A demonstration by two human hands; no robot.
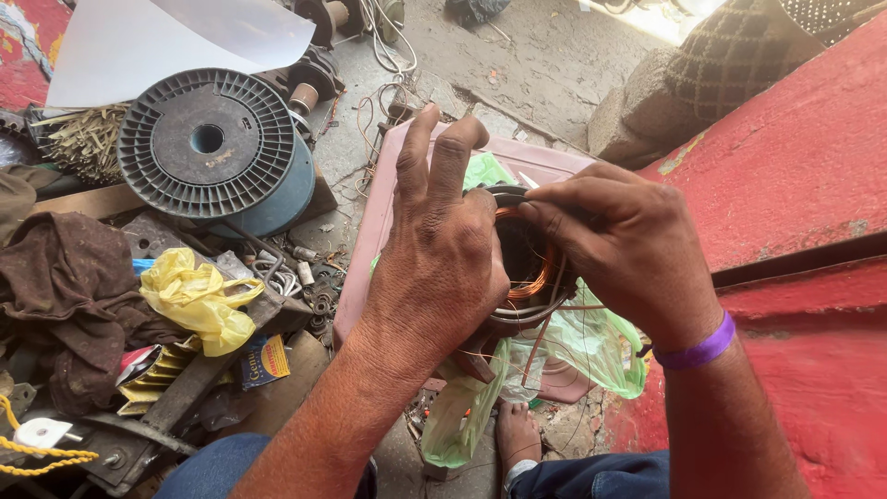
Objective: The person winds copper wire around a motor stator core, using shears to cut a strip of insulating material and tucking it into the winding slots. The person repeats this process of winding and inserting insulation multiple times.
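Observation:
A round motor stator (528, 277) with copper wire coils inside sits over a pink tray (370, 231). My left hand (439, 249) covers its left side and grips it, fingers stretched over the top rim. My right hand (628, 249), with a purple wristband, pinches at the coil on the stator's upper right rim; what its fingertips hold is hidden. Loose copper wire ends (540, 342) hang below the stator. A green plastic bag (591, 346) lies under it.
A large dark plastic wire spool (208, 143) lies at the left with a white sheet behind it. A yellow bag (199, 300), brown cloth (65, 286) and metal parts clutter the floor at left. A red wall (795, 176) rises on the right. My bare foot (517, 434) rests below.

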